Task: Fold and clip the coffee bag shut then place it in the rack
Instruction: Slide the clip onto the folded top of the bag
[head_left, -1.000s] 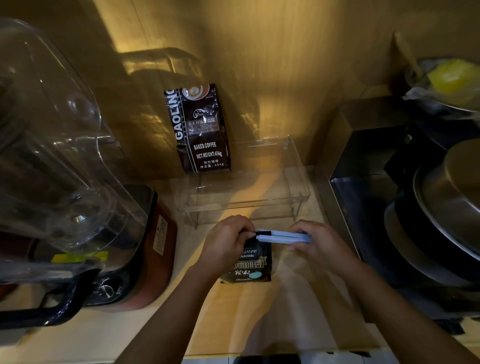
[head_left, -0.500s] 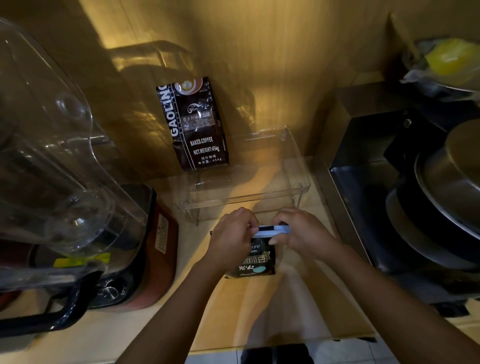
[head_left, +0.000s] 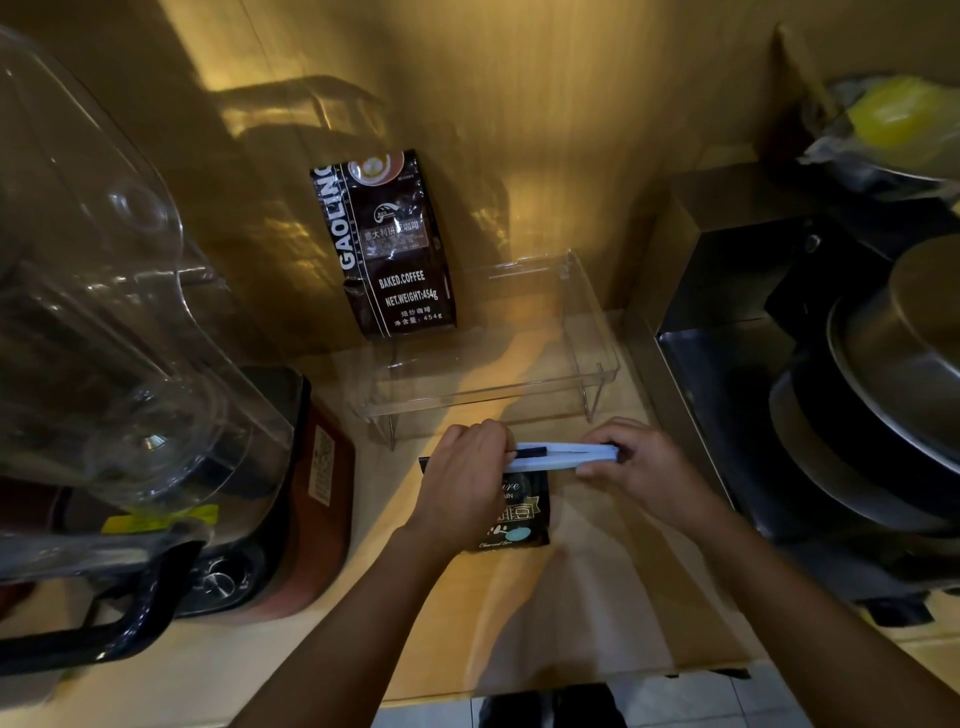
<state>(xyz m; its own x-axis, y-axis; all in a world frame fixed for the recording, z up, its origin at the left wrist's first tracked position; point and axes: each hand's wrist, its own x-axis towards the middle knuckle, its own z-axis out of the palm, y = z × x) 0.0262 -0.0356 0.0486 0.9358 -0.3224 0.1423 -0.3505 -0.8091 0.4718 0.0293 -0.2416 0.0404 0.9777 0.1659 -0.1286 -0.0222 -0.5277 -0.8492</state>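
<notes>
A small dark coffee bag (head_left: 519, 514) lies on the wooden counter in front of me. A long white clip (head_left: 566, 454) lies across its folded top edge and sticks out past the bag to the right. My left hand (head_left: 462, 478) covers the bag's upper left, with its fingers closed on the fold at the clip's left end. My right hand (head_left: 639, 467) pinches the clip's right end. Just behind my hands stands the clear acrylic rack (head_left: 483, 400).
A larger dark coffee bag (head_left: 395, 249) stands in the rack's left part, leaning on the wall. A big blender with a clear jug (head_left: 104, 312) fills the left. Steel pots (head_left: 893, 364) and a dark appliance crowd the right. The counter edge (head_left: 519, 691) is near me.
Half a second ago my hands were close together over the clip. My right hand has since moved right to the clip's far end; the left hand stays on the bag.
</notes>
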